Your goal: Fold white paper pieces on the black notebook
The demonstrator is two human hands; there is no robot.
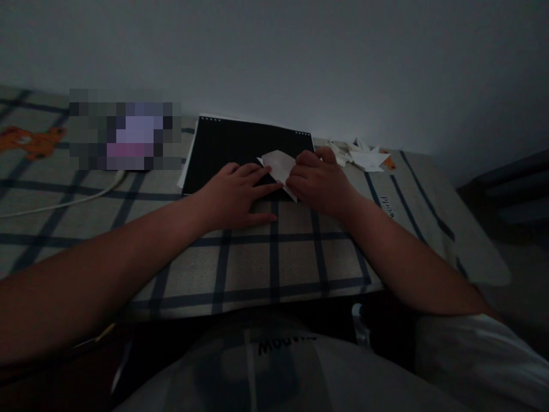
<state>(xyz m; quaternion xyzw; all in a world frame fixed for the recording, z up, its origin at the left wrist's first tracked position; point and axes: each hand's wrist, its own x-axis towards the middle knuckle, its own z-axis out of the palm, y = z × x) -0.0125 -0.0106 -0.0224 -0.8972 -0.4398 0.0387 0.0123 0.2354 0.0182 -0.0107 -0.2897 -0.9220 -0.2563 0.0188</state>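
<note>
Folded paper: a white, partly folded sheet (278, 166) is lying on the front edge of the black board, at the middle of the view, between both hands.
Left hand: the left hand (234, 194) is lying flat, palm down, at 9 o'clock of the paper; its fingers (257, 171) are stretched out and pressing on the paper's left part, not clenched.
Right hand: the right hand (319, 180) is resting at 3 o'clock of the paper, its fingers curled and pinching the paper's right edge.
Black board: a dark rectangular board (231, 146) is lying on the checked cloth, reaching toward 12 o'clock up to the wall.
Checked cloth: a beige cloth with dark lines (257, 257) is covering the surface.
Paper pieces: a small heap of white folded pieces (364, 157) is lying at 2 o'clock of the right hand, near it.
Cable: a pale cable (64, 200) is running across the cloth at 9 o'clock, well apart from the hands.
</note>
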